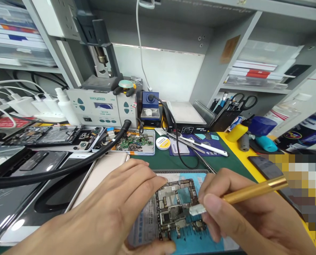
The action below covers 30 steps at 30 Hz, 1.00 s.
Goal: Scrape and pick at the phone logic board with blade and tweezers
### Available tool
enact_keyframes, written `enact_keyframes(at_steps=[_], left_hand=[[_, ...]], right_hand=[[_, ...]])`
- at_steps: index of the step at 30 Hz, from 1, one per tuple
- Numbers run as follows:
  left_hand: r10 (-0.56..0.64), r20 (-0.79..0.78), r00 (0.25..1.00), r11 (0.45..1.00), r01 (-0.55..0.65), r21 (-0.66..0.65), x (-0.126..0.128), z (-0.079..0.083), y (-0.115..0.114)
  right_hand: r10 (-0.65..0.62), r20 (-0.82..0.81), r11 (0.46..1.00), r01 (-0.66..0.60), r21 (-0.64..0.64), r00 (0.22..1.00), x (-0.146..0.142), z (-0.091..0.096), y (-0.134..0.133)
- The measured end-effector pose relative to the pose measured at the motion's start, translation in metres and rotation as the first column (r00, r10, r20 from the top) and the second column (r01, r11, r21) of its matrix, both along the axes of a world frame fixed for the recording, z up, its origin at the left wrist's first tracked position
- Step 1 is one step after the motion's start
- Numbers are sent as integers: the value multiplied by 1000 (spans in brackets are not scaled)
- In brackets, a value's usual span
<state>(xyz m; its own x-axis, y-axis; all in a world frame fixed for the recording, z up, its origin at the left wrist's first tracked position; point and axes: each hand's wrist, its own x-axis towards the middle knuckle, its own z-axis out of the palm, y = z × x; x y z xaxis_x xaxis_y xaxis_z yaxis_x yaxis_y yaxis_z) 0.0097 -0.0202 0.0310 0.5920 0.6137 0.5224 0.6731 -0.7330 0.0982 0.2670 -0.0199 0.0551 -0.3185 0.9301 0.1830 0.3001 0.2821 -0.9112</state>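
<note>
Left grip (120,209), circuit board (175,212) between fingertips (161,182)

I'd call this an electronics repair workshop, or one bench of it, phones by the look of things. A bare circuit board (173,212) lies at the near side, on a green mat (233,154) with yellow edging beyond it. To the left are phones opened up (62,136), their insides showing, and next to them a shallow tray (154,142) of loose boards and small parts. Behind stands a grey station (104,106) lettered "LEAD FREE", with a thick black hose (104,152) sweeping left across the bench. Over on the far right I see a holder of pens and scissors (249,102), and grey shelving at both sides is stacked with clear plastic boxes (264,56).
</note>
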Motion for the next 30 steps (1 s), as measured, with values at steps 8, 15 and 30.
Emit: enact_keyframes(at_steps=[8,15,30], left_hand=[[2,-21,1000,999,-1,42,3,-2,1],[-9,0,1000,1000,9,11,1,0,2],[-30,41,999,999,31,-22,5,2,3]], right_hand=[[76,-15,990,-77,-115,997,6,2,4],[80,-115,976,-102,-195,990,2,-1,5],[39,-61,989,-47,-140,997,4,1,6]])
